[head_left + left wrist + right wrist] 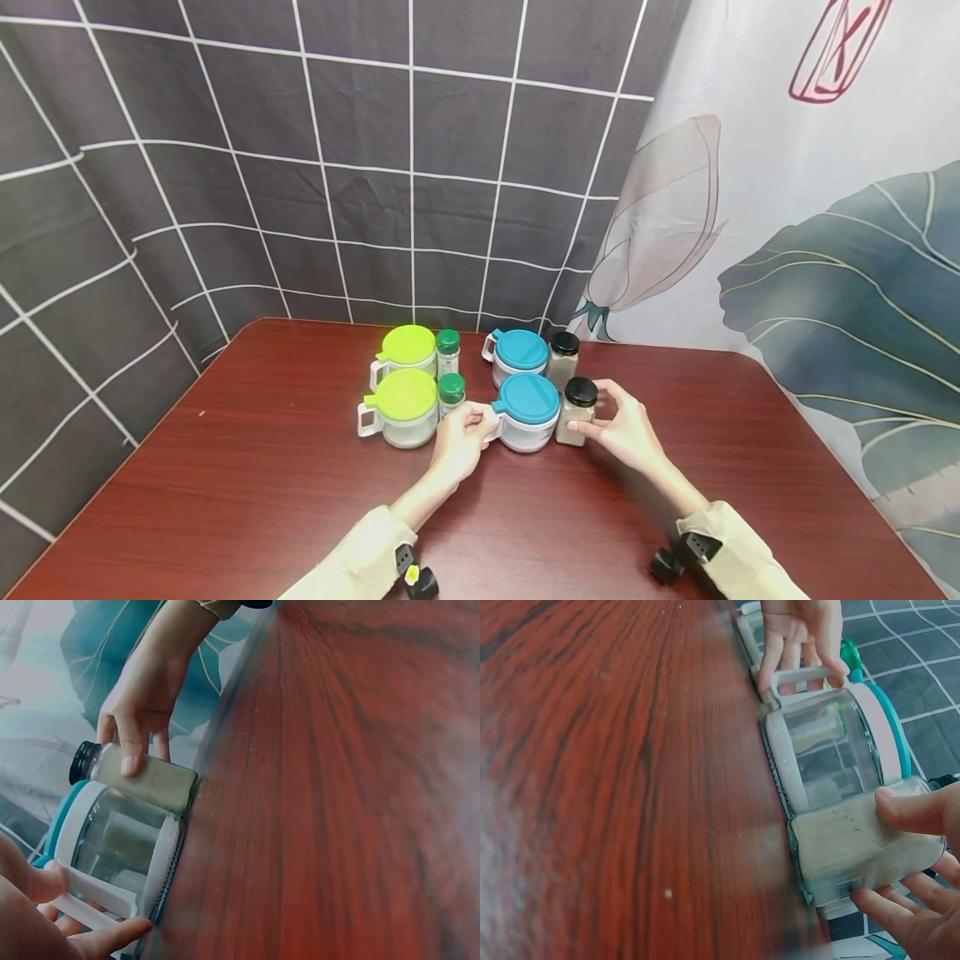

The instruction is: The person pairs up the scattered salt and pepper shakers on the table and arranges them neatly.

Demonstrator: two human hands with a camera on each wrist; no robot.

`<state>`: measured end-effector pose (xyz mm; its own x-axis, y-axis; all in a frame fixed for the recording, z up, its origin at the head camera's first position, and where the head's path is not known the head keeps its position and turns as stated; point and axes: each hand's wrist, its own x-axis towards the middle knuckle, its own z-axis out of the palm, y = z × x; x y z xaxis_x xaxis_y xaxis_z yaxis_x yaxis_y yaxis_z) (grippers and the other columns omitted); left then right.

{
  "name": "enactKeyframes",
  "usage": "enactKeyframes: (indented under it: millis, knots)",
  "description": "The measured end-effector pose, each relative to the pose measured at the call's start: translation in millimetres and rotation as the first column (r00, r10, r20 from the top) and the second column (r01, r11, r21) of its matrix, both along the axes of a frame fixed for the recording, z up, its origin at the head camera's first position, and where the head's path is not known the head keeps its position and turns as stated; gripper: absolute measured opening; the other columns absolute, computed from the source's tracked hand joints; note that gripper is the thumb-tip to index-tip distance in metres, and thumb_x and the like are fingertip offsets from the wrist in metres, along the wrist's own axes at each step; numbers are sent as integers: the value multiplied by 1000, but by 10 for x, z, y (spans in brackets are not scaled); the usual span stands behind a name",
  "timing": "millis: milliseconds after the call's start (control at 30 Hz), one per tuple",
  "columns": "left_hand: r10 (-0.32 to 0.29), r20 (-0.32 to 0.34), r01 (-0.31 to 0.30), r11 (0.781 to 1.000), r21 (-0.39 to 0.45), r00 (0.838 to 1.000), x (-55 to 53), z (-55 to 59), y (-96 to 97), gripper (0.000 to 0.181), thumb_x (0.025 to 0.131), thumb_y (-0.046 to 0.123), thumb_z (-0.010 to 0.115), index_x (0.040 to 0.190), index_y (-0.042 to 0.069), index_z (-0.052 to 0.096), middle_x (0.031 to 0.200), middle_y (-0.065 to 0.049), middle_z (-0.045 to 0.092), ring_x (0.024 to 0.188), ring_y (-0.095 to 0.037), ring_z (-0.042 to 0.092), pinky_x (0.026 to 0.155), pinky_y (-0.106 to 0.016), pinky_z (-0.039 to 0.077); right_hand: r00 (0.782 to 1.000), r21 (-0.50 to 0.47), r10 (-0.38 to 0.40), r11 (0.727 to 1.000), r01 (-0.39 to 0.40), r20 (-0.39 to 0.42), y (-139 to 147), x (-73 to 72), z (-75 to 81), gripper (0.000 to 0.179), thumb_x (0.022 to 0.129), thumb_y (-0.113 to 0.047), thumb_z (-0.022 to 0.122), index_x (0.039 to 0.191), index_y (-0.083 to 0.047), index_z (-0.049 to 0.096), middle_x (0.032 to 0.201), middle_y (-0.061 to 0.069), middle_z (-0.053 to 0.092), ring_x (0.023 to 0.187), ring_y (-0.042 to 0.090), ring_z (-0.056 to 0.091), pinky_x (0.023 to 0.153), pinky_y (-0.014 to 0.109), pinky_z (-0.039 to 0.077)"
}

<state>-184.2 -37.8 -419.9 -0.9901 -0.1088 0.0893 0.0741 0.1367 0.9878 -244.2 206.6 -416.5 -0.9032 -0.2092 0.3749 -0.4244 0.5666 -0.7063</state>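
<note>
My left hand (456, 446) pinches the white handle (97, 894) of the front glass canister with a blue lid (528, 398). Beside that canister, on its right, stands a square glass spice jar (855, 847) with a black cap and pale powder inside. My right hand (628, 429) grips this jar between thumb and fingers, the thumb (131, 756) on its near face. Jar and canister stand upright, side by side, with their bases at the table. The canister looks see-through and holds no visible contents in the wrist views.
Behind stand a second blue-lidded canister (521, 350) and another black-capped jar (562, 367). To the left are two canisters with lime lids (405, 394) and two green-capped shakers (447, 350). A dark gridded curtain (360, 200) hangs behind the red-brown table (225, 467).
</note>
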Motion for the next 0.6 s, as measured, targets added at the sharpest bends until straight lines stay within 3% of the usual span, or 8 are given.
enactKeyframes:
  millis: [133,367,467,500,600]
  knots:
    - [-8,-9,8,1000,4,1000,11,2,-7,19,92,9,61,104,-6,63,103,-24,68,92,-25,66,75,-38,58,1000,3,-5,1000,5,8,-13,13,-2,53,67,-14,87,112,-8,60,101,9,71,91,23,68,79,27,56]
    - [-57,-128,58,998,5,990,11,-103,-35,28,96,17,57,110,-6,61,103,-21,68,91,-20,66,74,-35,58,1000,0,-7,1000,7,14,-17,18,7,53,68,-12,86,113,-8,59,102,10,71,91,24,68,79,23,54]
    - [-59,-103,60,998,5,993,2,-111,-29,26,97,13,55,113,-7,60,108,-24,67,97,-26,67,77,-37,57,1000,-6,1,1000,-1,24,-20,24,5,52,69,-12,85,114,-6,59,102,13,71,91,26,68,79,27,56]
    - [-50,-65,51,999,5,997,33,-46,-14,26,96,9,55,113,-9,59,110,-27,65,100,-30,66,80,-40,57,1000,-10,6,1000,-5,27,-21,27,5,52,69,-12,85,114,-6,59,102,14,71,91,27,69,80,29,56]
    - [-48,-43,48,999,11,998,28,-31,-13,24,96,6,54,114,-8,57,113,-29,63,103,-35,65,82,-44,56,999,-28,23,999,-22,42,-23,35,7,51,70,-12,85,114,-4,58,103,17,70,92,30,69,82,38,57]
